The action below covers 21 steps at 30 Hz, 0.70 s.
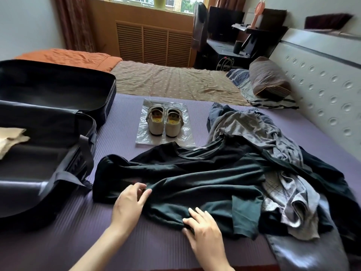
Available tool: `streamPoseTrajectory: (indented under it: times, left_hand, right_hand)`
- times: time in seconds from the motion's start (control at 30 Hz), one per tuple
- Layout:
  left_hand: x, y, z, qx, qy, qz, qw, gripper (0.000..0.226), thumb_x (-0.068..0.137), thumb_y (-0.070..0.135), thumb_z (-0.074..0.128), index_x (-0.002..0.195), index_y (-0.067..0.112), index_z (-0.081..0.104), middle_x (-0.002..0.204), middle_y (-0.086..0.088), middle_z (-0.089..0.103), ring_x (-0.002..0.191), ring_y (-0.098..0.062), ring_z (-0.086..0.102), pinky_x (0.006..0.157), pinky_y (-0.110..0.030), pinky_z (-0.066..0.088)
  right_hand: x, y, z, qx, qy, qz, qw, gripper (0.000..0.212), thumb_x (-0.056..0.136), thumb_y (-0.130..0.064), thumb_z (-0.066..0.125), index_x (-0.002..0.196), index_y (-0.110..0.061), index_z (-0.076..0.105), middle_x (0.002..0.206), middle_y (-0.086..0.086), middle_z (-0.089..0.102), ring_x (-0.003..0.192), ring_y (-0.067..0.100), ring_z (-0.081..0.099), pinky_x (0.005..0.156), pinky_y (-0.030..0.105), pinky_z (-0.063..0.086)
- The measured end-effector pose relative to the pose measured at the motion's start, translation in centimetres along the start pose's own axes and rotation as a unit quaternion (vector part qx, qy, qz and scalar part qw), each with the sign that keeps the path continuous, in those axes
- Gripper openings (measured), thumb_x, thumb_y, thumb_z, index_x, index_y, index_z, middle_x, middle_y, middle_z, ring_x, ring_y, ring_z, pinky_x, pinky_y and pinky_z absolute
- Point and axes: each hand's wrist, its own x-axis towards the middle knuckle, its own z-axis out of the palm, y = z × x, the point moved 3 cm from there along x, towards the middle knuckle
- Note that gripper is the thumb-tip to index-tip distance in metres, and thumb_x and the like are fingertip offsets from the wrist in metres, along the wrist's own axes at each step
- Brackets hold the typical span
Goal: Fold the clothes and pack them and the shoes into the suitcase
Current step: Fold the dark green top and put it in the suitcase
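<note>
Presently: dark green shirt, crumpled on mat, long axis crosswise, near hem under both hands. Left hand, right hand: fingers straight on cloth, gripping nothing. Suitcase open, leftward.

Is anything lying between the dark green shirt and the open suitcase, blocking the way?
Nothing visible blocks it. Only bare purple mat separates the dark green shirt from the suitcase on its left. The shoes stand farther back, aside from that path.
</note>
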Motion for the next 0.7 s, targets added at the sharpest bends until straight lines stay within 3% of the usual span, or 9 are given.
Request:
streamPoseTrajectory:
  times: [0.03,0.1,0.2,0.27,0.37,0.47,0.57,0.7]
  left_hand:
    - [-0.5,0.2,-0.2,-0.015,0.002,-0.01,1.0,0.026,0.086,0.035,0.064,0.107,0.02,0.064,0.083,0.006,0.062,0.079,-0.013,0.061,0.074,-0.028,0.046]
    - [-1.4,0.6,-0.4,-0.045,-0.014,-0.03,0.998,0.032,0.085,0.035,0.067,0.114,0.025,0.059,0.083,0.007,0.063,0.077,-0.011,0.062,0.073,-0.028,0.046]
    - [-2.4,0.6,-0.2,-0.093,-0.028,-0.051,0.994,0.042,0.08,0.024,0.074,0.117,0.025,0.056,0.088,0.004,0.064,0.076,-0.009,0.064,0.074,-0.029,0.05]
    - [-2.8,0.4,-0.3,-0.116,-0.015,-0.053,0.992,0.035,0.079,0.011,0.073,0.11,0.02,0.06,0.082,0.003,0.065,0.074,-0.012,0.065,0.076,-0.036,0.053]
    - [-2.7,-0.1,-0.7,-0.136,0.011,-0.053,0.989,0.027,0.082,0.0,0.066,0.101,0.02,0.061,0.074,-0.001,0.065,0.069,-0.018,0.066,0.074,-0.046,0.054]
    - [-2.5,-0.4,-1.0,-0.136,0.018,-0.051,0.989,0.023,0.083,0.005,0.067,0.103,0.015,0.062,0.081,-0.005,0.062,0.069,-0.021,0.065,0.071,-0.045,0.055]
    - [-3.3,-0.6,-0.8,-0.094,0.006,-0.032,0.995,0.038,0.072,0.007,0.079,0.105,0.016,0.062,0.095,-0.003,0.057,0.084,-0.017,0.058,0.083,-0.029,0.046]
    - [-4.5,-0.2,-0.3,-0.1,-0.017,-0.011,0.995,0.056,0.064,-0.008,0.078,0.111,0.019,0.061,0.1,-0.002,0.055,0.088,-0.011,0.057,0.088,-0.023,0.044]
  right_hand:
    - [0.1,-0.2,-0.3,-0.001,0.015,-0.008,1.0,0.008,0.068,-0.037,0.068,0.071,-0.03,0.073,0.095,-0.011,0.073,0.092,0.013,0.07,0.101,0.023,0.03]
    - [0.2,-0.9,-0.7,0.007,0.026,-0.018,0.999,0.024,0.078,-0.037,0.052,0.066,-0.028,0.071,0.091,-0.012,0.073,0.09,0.013,0.07,0.093,0.023,0.037]
    - [-0.1,-2.8,-2.0,0.031,0.062,-0.027,0.997,0.025,0.079,-0.035,0.05,0.066,-0.026,0.07,0.086,-0.012,0.072,0.082,0.008,0.069,0.078,0.017,0.046]
    - [-0.8,-4.2,-2.3,0.027,0.074,-0.042,0.996,0.023,0.078,-0.036,0.051,0.065,-0.026,0.068,0.078,-0.014,0.069,0.07,0.006,0.066,0.062,0.017,0.049]
    - [-1.7,-6.0,-2.2,0.009,0.066,-0.046,0.997,0.023,0.078,-0.038,0.05,0.063,-0.027,0.064,0.067,-0.014,0.062,0.056,0.004,0.058,0.045,0.017,0.044]
    - [-2.0,-7.0,-1.8,-0.018,0.056,-0.033,0.998,0.027,0.077,-0.04,0.046,0.058,-0.027,0.059,0.059,-0.012,0.057,0.049,0.004,0.055,0.037,0.018,0.036]
    - [-2.3,-7.3,-1.1,-0.039,0.049,-0.021,0.998,0.031,0.073,-0.042,0.043,0.052,-0.025,0.056,0.051,-0.012,0.052,0.042,0.003,0.052,0.032,0.016,0.029]
    - [-3.1,-8.0,-1.4,-0.015,0.073,-0.033,0.997,0.029,0.072,-0.043,0.047,0.052,-0.026,0.058,0.052,-0.012,0.053,0.045,0.002,0.053,0.038,0.018,0.036]
